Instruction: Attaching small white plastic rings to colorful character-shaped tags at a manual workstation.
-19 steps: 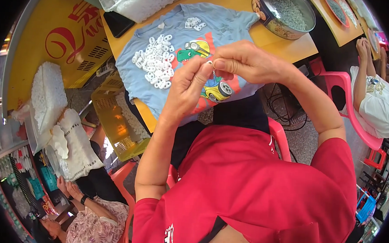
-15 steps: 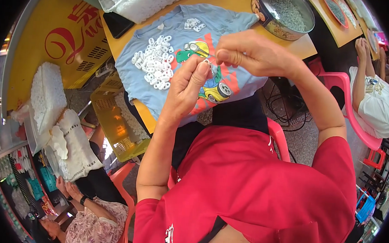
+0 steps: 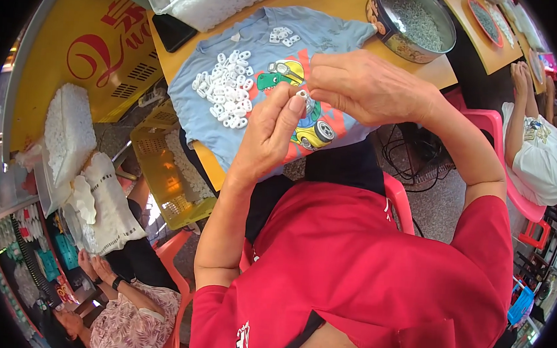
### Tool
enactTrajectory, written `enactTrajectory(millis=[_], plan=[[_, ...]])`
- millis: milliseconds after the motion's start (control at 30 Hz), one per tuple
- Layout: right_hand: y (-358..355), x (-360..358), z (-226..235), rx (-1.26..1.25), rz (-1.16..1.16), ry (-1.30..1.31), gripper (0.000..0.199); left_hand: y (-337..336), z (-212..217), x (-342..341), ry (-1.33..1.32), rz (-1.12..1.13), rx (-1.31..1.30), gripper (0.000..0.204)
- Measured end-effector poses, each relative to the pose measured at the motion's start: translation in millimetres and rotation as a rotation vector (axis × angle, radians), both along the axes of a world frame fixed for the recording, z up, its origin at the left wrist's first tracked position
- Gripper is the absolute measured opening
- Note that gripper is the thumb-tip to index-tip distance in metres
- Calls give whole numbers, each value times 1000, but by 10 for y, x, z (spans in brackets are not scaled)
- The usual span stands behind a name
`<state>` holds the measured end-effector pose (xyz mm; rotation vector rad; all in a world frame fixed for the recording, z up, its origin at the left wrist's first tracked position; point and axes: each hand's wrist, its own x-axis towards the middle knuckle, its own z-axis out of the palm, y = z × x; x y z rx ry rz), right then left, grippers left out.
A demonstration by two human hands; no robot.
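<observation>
A blue T-shirt (image 3: 193, 111) with a cartoon print is spread over the yellow table. Above it, my left hand (image 3: 272, 126) pinches a small white plastic piece (image 3: 302, 94) between thumb and forefinger, its looped end sticking up. Close beside that piece is my right hand (image 3: 370, 84), fingers pressed together; whatever they hold is hidden. Left of my hands lies a pile of white oval plastic pieces (image 3: 225, 91), each with holes. Several similar pieces form a small group (image 3: 284, 36) farther back on the shirt.
A round tin (image 3: 415, 29) of small metallic parts stands at the back right. A clear box (image 3: 219, 4) heaped with white pieces is at the back, near a black phone (image 3: 172, 32). A yellow crate (image 3: 164, 160) sits lower left. Two people (image 3: 133, 312) (image 3: 532, 138) sit on either side.
My right hand has turned and come down slightly beside the left fingertips. The white piece in my left hand shows more plainly. The whole view has shifted a little.
</observation>
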<state>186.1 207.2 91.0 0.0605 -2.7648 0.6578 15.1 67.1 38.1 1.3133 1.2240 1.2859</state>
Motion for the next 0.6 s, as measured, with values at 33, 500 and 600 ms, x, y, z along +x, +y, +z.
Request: enactTrajectory(millis=[33, 500, 600], plan=[[-14, -1, -19, 0, 2, 0, 15, -4, 12, 8, 38, 3, 18, 25], [-120, 26, -145, -68, -95, 197, 14, 9, 18, 119, 138, 68, 211, 18], [-146, 23, -208, -68, -132, 230, 13, 12, 12, 128, 186, 91, 209, 15]])
